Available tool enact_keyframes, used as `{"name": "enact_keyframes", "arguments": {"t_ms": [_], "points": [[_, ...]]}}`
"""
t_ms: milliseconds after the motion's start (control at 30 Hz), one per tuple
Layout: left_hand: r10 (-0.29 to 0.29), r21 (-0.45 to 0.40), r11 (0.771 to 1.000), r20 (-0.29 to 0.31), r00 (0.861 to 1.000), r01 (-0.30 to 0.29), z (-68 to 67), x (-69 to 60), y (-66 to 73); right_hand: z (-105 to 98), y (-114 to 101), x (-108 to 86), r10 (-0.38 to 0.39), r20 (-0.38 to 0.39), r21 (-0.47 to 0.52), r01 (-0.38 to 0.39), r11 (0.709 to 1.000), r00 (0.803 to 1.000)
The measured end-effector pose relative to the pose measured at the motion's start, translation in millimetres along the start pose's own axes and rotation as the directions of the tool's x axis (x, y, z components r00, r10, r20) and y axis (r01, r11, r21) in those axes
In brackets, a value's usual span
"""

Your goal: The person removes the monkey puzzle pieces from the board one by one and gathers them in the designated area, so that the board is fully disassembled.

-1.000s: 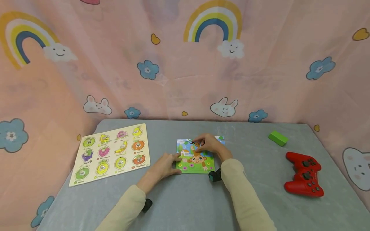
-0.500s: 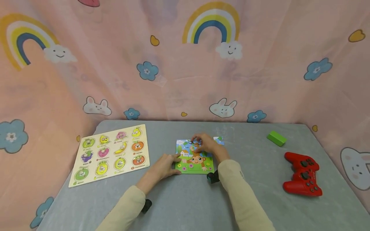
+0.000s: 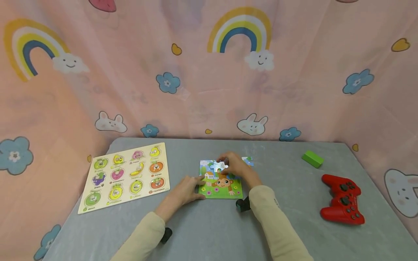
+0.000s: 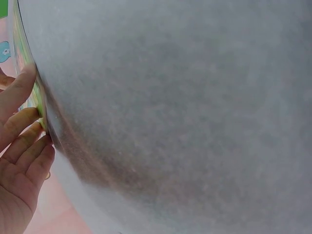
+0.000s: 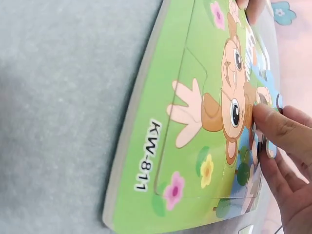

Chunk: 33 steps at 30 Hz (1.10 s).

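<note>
In the head view a small monkey-picture jigsaw puzzle (image 3: pixel 223 190) lies at the middle of the table. My left hand (image 3: pixel 185 189) holds its near left corner, thumb at the front edge; in the left wrist view the fingertips (image 4: pixel 43 141) touch the board's edge. Over the upper part of the puzzle, my right hand (image 3: pixel 236 166) pinches a puzzle piece (image 3: pixel 219 166), whose face looks pale and shiny. The right wrist view shows thumb and fingers at this piece, partly hiding it. Another blue-green piece (image 3: pixel 249 159) lies behind the right hand, partly covered.
A cream fruit puzzle board (image 3: pixel 125 174) with knobbed pieces lies on the left. To the right are a green block (image 3: pixel 312 159) and a red game controller (image 3: pixel 343 199). A pink patterned curtain (image 3: pixel 196 105) hangs behind the grey table (image 3: pixel 209 232).
The piece under my right fingers has tilted up and now looks pale, where monkey artwork showed before. My left hand stays at the board's corner.
</note>
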<state>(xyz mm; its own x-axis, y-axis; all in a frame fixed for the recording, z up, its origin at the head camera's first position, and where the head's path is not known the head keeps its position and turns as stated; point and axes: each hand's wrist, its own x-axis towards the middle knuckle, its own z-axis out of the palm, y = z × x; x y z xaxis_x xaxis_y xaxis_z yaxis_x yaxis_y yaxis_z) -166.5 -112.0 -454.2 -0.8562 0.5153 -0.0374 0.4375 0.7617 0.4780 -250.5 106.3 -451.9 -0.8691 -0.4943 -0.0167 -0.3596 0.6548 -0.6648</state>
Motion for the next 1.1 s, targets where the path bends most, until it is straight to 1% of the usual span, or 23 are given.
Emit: {"name": "enact_keyframes", "arguments": {"t_ms": [100,200,300,433,667,767,833,933,1033,1100], "points": [[0.007,0.002,1.0,-0.007,1.0,-0.007,0.5,-0.8,-0.6,1,2,0.8,-0.021,-0.003,0.022,0.021,1.0,1.0],[0.011,0.006,1.0,-0.009,1.0,-0.011,1.2,-0.7,-0.6,1,6,-0.3,-0.023,-0.01,0.055,0.024,0.998,1.0],[0.004,0.007,1.0,-0.003,1.0,-0.004,1.9,-0.8,-0.9,1,9,-1.4,-0.007,-0.015,0.085,0.009,0.996,1.0],[-0.004,0.006,1.0,0.002,1.0,0.004,1.9,-1.0,-1.1,2,14,-1.8,-0.001,-0.044,0.124,0.006,0.992,0.999],[-0.01,-0.001,1.0,0.002,1.0,0.01,1.2,-0.8,-0.7,8,22,-4.3,-0.005,-0.109,0.251,0.033,0.967,0.994],[-0.007,0.001,1.0,0.0,1.0,0.007,1.4,-1.0,-0.7,9,24,-5.7,-0.004,-0.13,0.336,0.048,0.941,0.992],[-0.006,0.003,1.0,-0.001,1.0,0.006,1.8,-1.1,-0.8,10,26,-6.2,0.025,-0.134,0.412,0.033,0.91,0.991],[-0.006,-0.005,1.0,0.0,1.0,0.006,2.3,-0.8,-0.9,9,29,-7.3,0.092,-0.123,0.509,-0.017,0.861,0.988],[-0.006,-0.012,1.0,-0.003,1.0,0.006,2.9,-0.2,-1.0,8,33,-8.8,0.159,-0.105,0.558,-0.074,0.827,0.982],[-0.009,-0.016,1.0,-0.003,1.0,0.009,2.9,-0.1,-1.0,7,35,-9.8,0.176,-0.102,0.57,-0.087,0.817,0.979]]}}
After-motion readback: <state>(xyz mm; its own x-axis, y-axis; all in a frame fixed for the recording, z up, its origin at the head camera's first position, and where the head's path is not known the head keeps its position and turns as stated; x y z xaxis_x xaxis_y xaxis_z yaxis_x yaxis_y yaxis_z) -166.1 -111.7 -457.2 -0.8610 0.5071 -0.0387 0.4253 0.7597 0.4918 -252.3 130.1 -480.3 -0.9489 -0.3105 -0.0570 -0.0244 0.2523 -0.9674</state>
